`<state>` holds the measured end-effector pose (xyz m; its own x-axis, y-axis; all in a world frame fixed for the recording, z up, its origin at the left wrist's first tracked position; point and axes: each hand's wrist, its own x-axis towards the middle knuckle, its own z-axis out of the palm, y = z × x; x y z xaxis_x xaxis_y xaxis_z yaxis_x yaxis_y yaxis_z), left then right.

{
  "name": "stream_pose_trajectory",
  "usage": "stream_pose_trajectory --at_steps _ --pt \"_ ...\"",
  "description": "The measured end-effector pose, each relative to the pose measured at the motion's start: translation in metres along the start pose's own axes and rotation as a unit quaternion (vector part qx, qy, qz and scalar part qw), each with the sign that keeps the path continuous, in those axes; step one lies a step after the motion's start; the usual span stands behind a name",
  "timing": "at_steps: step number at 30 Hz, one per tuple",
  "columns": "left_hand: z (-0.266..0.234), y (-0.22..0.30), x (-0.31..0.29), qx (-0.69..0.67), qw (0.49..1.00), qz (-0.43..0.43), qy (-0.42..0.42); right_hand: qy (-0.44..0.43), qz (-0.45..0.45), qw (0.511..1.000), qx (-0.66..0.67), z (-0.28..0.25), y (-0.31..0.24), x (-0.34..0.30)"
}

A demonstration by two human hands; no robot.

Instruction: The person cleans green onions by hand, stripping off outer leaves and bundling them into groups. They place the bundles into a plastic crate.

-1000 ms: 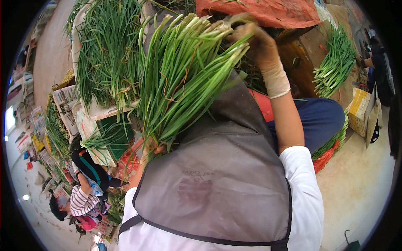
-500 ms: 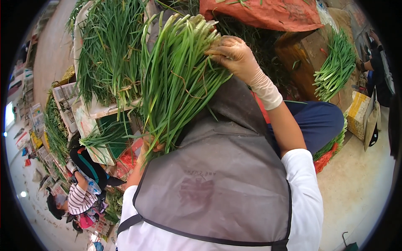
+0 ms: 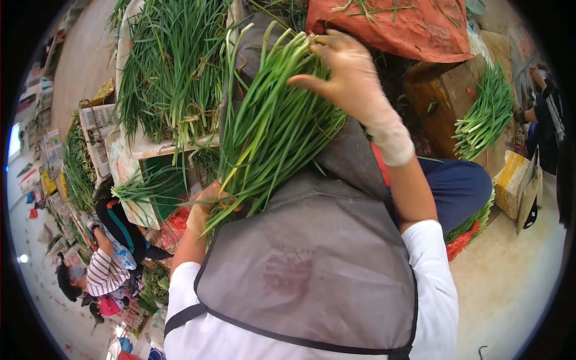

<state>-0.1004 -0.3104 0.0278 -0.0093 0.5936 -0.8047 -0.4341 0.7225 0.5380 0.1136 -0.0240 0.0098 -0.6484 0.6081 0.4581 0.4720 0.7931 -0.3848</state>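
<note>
A loose bunch of garlic chives [image 3: 279, 114] lies over my lap, pale stem ends at the top and green leaf tips toward my body. My left hand [image 3: 205, 207], gloved, is closed round the leaf end; leaves partly cover its fingers. At the stem end is my right hand [image 3: 354, 81], in a thin pale glove. Its thumb stands well apart from the fingers, whose tips reach over the top of the stems. A grey apron [image 3: 312, 252] covers my front and lap beneath the bunch.
More chives [image 3: 174, 78] are heaped on a pale-edged stand at left. An orange-red sheet [image 3: 390, 27] covers something ahead. A tied bunch [image 3: 485, 111] lies on a wooden bench [image 3: 429, 105] at right, near a taped carton [image 3: 513, 174]. Another person [image 3: 108, 270] works at far left.
My right hand has opened, its thumb spreading away from the stems. The stem ends have shifted slightly right, and the left hand has risen a little with the leaf end.
</note>
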Motion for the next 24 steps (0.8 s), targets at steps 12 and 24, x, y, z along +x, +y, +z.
stream_pose_trajectory --at_steps 12,24 --pt "-0.024 0.0 0.011 -0.019 0.996 -0.074 -0.036 -0.086 0.369 0.593 0.711 -0.024 0.058 -0.015" --pt "-0.028 -0.001 0.016 -0.069 0.994 -0.064 -0.047 0.042 0.149 0.803 0.576 -0.1 0.145 -0.055"
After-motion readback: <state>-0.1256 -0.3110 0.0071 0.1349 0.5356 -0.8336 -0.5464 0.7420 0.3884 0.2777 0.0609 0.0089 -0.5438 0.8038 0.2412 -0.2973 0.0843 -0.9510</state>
